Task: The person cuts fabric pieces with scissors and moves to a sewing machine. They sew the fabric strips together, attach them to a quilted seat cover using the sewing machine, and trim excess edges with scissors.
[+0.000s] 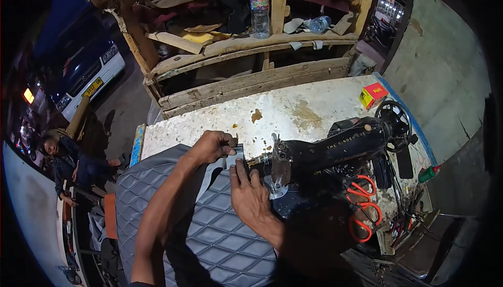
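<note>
beyond a white table [209,123], wooden shelves [236,47] are seen. the quilted sheet [225,234] is spread left of the sewing machine [325,150], its edge seemingly pinched by the left hand [210,148] and pressed under the right hand [251,197], fingers outstretched. edge alignment seems in hand; even, steady feeding would be called for.

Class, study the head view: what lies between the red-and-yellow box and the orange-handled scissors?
The black sewing machine: in the head view, its long arm crosses the stretch between the box and the scissors.
</note>
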A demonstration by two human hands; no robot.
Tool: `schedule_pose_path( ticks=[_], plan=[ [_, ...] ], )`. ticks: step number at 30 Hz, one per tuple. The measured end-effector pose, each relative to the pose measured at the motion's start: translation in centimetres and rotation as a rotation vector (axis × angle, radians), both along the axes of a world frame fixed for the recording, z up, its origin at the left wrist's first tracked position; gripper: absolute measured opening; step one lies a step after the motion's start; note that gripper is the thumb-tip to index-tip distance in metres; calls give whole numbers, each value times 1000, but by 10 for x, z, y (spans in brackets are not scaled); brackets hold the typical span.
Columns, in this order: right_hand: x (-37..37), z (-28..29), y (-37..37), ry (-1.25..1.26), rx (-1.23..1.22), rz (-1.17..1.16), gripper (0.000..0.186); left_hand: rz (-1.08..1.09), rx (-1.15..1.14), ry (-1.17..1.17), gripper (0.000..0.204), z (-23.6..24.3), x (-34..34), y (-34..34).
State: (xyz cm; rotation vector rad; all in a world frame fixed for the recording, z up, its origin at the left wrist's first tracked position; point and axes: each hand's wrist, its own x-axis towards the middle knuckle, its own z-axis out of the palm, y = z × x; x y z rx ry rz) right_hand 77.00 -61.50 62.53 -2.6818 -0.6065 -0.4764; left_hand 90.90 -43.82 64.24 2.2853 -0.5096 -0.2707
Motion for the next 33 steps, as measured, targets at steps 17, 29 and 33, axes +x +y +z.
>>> schedule_pose_path(
  ticks=[17,29,33],
  plan=[
    [6,-8,-1,23,-22,9,43,47,-40,105,15,3,3,-5],
    [7,-12,0,-21,70,72,33,9,626,-565,13,7,-28,-39],
    [2,-16,-5,81,123,57,24,33,880,-368,16,10,-50,-57]
  ],
)
